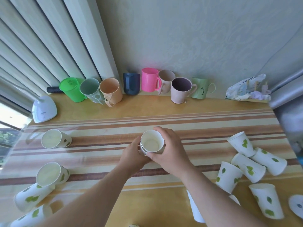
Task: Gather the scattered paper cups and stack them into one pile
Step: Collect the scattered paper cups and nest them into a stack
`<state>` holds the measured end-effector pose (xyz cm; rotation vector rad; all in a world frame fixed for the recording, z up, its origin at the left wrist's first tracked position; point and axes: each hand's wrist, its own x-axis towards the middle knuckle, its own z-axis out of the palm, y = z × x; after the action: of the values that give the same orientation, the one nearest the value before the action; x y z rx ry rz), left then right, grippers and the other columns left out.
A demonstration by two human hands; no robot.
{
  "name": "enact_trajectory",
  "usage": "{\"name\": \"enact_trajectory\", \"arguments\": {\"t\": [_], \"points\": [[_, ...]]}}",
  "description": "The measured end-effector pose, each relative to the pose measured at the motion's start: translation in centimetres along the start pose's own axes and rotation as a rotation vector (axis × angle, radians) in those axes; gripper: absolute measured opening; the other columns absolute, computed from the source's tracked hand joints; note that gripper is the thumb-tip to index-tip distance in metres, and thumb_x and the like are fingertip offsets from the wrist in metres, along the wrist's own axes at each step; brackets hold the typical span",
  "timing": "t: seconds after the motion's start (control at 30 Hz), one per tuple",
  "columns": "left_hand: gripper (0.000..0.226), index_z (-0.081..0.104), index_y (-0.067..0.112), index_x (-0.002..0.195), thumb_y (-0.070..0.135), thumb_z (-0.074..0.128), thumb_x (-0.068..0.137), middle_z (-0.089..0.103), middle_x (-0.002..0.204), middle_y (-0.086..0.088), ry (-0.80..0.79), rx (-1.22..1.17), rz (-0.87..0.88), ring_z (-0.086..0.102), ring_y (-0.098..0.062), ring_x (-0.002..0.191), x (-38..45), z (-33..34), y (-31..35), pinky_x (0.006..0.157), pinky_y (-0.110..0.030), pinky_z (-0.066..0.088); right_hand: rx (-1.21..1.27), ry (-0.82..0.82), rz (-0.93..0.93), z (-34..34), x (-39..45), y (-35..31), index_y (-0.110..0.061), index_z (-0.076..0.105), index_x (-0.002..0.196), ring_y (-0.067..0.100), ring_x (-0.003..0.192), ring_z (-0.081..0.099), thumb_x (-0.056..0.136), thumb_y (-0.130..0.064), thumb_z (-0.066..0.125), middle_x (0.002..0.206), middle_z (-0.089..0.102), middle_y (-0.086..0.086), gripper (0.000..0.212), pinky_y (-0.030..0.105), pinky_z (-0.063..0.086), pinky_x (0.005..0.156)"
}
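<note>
At the table's middle stands a small stack of white paper cups with green leaf prints [152, 141], mouth up. My left hand [133, 154] grips its lower left side and my right hand [168, 149] wraps its right side. Loose cups of the same kind lie on the left: one on its side [55, 139], another [50, 174], and two more at the lower left [31, 197]. On the right, several cups lie or stand mouth down in a cluster [249, 166], with one more [266, 200] near the front edge.
A row of coloured plastic mugs [148, 81] lines the wall at the back. A white gadget [43, 108] sits at the back left, a crumpled plastic bag [247, 89] at the back right. The striped tablecloth [205, 122] covers the table. Curtains hang left.
</note>
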<state>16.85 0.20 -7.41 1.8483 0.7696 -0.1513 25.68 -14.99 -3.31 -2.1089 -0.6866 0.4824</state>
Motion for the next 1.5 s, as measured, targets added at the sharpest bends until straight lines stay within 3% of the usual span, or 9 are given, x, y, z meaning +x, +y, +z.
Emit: {"name": "enact_trajectory", "arguments": {"t": [0.17, 0.37, 0.53, 0.7, 0.87, 1.0, 1.1, 1.33, 1.5], "points": [[0.064, 0.06, 0.052, 0.136, 0.029, 0.079, 0.079, 0.075, 0.119, 0.022, 0.005, 0.028, 0.004, 0.071, -0.003, 0.111, -0.1, 0.3, 0.2, 0.087, -0.029, 0.059, -0.104, -0.079, 0.088, 0.6, 0.0, 1.1, -0.053, 0.039, 0.152, 0.016, 0.134, 0.034, 0.078, -0.045, 0.09, 0.131, 0.039, -0.016, 0.09, 0.033, 0.038, 0.11], [0.072, 0.062, 0.054, 0.132, 0.042, 0.096, 0.071, 0.074, 0.121, 0.021, 0.031, 0.001, 0.002, 0.07, -0.006, 0.114, 0.0, 1.3, 0.3, 0.092, -0.039, 0.063, -0.165, -0.217, 0.276, -2.4, -1.8, 2.0, -0.057, -0.003, 0.162, 0.025, 0.146, 0.03, 0.078, -0.063, 0.078, 0.157, 0.036, -0.01, 0.117, 0.043, 0.039, 0.115], [0.074, 0.063, 0.049, 0.134, 0.031, 0.098, 0.072, 0.074, 0.12, 0.018, -0.018, 0.034, 0.017, 0.07, -0.007, 0.115, -0.9, 3.0, 0.8, 0.096, -0.036, 0.061, -0.628, -0.374, 0.558, -7.3, -7.7, 3.7, -0.041, 0.027, 0.161, 0.033, 0.145, 0.037, 0.078, -0.086, 0.049, 0.151, 0.051, 0.0, 0.097, 0.05, 0.042, 0.108], [0.077, 0.059, 0.052, 0.134, 0.028, 0.099, 0.072, 0.072, 0.122, 0.02, -0.057, 0.046, 0.049, 0.068, -0.007, 0.116, -1.6, 5.0, 1.5, 0.086, -0.03, 0.061, -0.715, -0.49, 0.633, -6.5, -11.0, 4.7, -0.04, 0.035, 0.156, 0.035, 0.145, 0.037, 0.073, -0.091, 0.051, 0.149, 0.054, 0.004, 0.099, 0.053, 0.033, 0.111], [0.082, 0.058, 0.054, 0.137, 0.039, 0.098, 0.067, 0.073, 0.124, 0.019, -0.07, 0.052, 0.065, 0.069, -0.008, 0.117, -2.0, 6.2, 1.4, 0.098, -0.044, 0.063, -0.568, -0.337, 0.633, -6.1, -12.0, 5.8, -0.037, 0.045, 0.148, 0.033, 0.138, 0.046, 0.081, -0.069, 0.06, 0.131, 0.064, -0.003, 0.076, 0.048, 0.04, 0.102], [0.083, 0.056, 0.058, 0.136, 0.043, 0.097, 0.065, 0.073, 0.125, 0.022, -0.095, 0.055, 0.075, 0.068, -0.007, 0.12, -2.8, 6.5, 1.6, 0.103, -0.046, 0.061, 0.163, 0.142, 0.601, -9.5, -11.9, 4.6, -0.047, 0.036, 0.159, 0.014, 0.134, 0.051, 0.083, -0.053, 0.079, 0.141, 0.046, -0.021, 0.087, 0.039, 0.049, 0.104], [0.083, 0.057, 0.057, 0.135, 0.043, 0.097, 0.064, 0.073, 0.123, 0.021, -0.115, 0.05, 0.068, 0.068, -0.007, 0.118, -3.1, 6.8, 2.2, 0.103, -0.047, 0.061, 0.514, 0.37, 0.486, -10.6, -10.8, 3.4, -0.05, 0.05, 0.141, -0.004, 0.123, 0.058, 0.083, -0.039, 0.088, 0.134, 0.055, -0.032, 0.07, 0.024, 0.048, 0.096], [0.08, 0.061, 0.058, 0.131, 0.034, 0.1, 0.065, 0.078, 0.117, 0.022, -0.163, 0.02, 0.069, 0.074, -0.008, 0.114, -3.1, 7.9, 3.3, 0.092, -0.042, 0.066, 0.15, 0.269, 0.234, -7.8, -7.1, 1.2, -0.035, 0.05, 0.152, 0.005, 0.128, 0.047, 0.077, -0.036, 0.093, 0.142, 0.053, -0.015, 0.087, 0.025, 0.038, 0.105], [0.064, 0.063, 0.045, 0.121, 0.036, 0.085, 0.062, 0.078, 0.103, 0.017, -0.149, 0.112, 0.073, 0.075, -0.013, 0.103, -2.7, 8.4, 3.2, 0.081, -0.033, 0.064, -0.258, 0.11, 0.084, -5.5, -5.8, 2.2, -0.037, 0.046, 0.151, 0.031, 0.128, 0.048, 0.076, -0.043, 0.091, 0.139, 0.055, -0.005, 0.088, 0.05, 0.048, 0.104]]}}
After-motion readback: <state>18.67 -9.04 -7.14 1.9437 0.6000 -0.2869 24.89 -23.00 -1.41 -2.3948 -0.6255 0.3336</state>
